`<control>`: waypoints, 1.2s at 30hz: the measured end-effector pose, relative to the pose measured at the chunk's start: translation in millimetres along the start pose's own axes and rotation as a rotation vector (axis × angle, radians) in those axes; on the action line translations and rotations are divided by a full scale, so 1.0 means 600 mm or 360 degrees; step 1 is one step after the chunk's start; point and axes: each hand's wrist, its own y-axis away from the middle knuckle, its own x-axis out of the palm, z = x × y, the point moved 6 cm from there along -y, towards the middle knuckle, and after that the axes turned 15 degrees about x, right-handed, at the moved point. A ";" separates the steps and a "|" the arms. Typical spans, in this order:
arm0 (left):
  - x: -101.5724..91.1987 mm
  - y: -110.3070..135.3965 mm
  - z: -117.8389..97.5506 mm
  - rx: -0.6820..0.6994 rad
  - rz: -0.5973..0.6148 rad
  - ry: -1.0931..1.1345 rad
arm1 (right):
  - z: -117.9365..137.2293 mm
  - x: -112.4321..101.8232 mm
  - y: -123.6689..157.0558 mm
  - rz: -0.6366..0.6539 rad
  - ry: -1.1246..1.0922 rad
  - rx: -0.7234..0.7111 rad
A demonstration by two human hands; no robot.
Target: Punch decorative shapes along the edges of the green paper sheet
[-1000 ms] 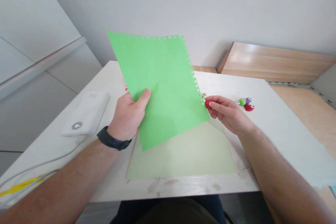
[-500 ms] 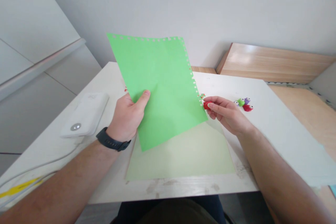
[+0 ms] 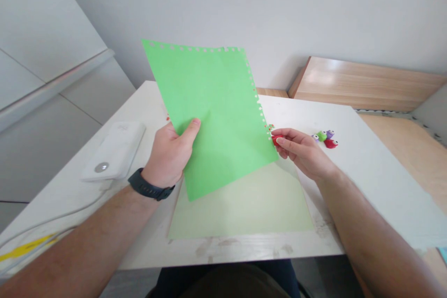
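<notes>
My left hand [image 3: 172, 151] grips a green sheet of paper [image 3: 223, 102] by its left side, thumb lying on top. The sheet is held up, tilted, above the desk. Small punched holes run along its top edge and down its right edge. At the lower right edge, my right hand [image 3: 296, 149] pinches a small red hole punch [image 3: 277, 140] between thumb and fingers. The punch meets the paper's edge; most of it is hidden by the fingers. Tiny red and green paper bits [image 3: 270, 127] lie just behind it.
A pale green sheet [image 3: 240, 214] lies on the white desk [image 3: 251, 247]. Several small punches with eyes [image 3: 330, 143], purple, green and red, sit to the right. A white power bank [image 3: 113, 151] with a cable is at left. A wooden panel [image 3: 363, 79] stands behind.
The green sheet has shifted very slightly to the right and up. The red punch stays at about the same place on its right edge.
</notes>
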 end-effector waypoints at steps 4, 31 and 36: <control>-0.001 -0.001 0.001 -0.0006 0.0003 0.0008 | 0.003 -0.002 0.003 -0.0017 -0.0013 -0.0007; 0.000 -0.004 0.004 0.0089 0.0029 0.0035 | 0.002 -0.002 0.004 0.0022 -0.0057 -0.0010; 0.000 -0.005 0.001 0.0101 0.0027 0.0046 | 0.000 -0.001 0.004 0.0023 -0.0034 -0.0015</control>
